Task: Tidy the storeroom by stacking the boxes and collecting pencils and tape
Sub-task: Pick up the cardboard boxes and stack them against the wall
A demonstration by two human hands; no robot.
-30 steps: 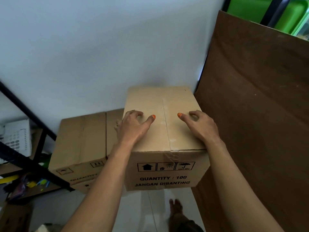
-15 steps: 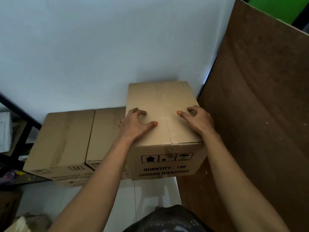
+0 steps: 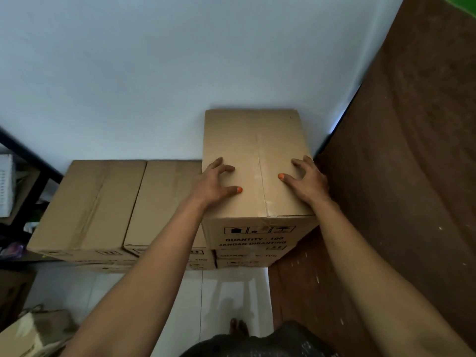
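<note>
Here, in a storeroom corner, a black metal shelf [image 3: 28, 161] stands at the far left with small clutter on its lower level too blurred to identify, and no pencils or tape can be made out anywhere. Beside it two cardboard boxes sit side by side against the pale wall [image 3: 154, 73], the left box [image 3: 87, 204] and the middle box [image 3: 159, 202], each apparently resting on another box beneath. Next along, the top box [image 3: 255, 161] sits one tier higher, on a lower box [image 3: 244, 256] in the corner. The person's left hand [image 3: 213, 184] presses on its lid near the left edge, fingers bent and spread, gripping nothing; the right hand [image 3: 306, 181] presses likewise near the right edge. A brown board [image 3: 399, 176] leans at far right. Stacking looks well advanced, with this box seemingly being squared into place; collecting pencils and tape appears not yet done.
</note>
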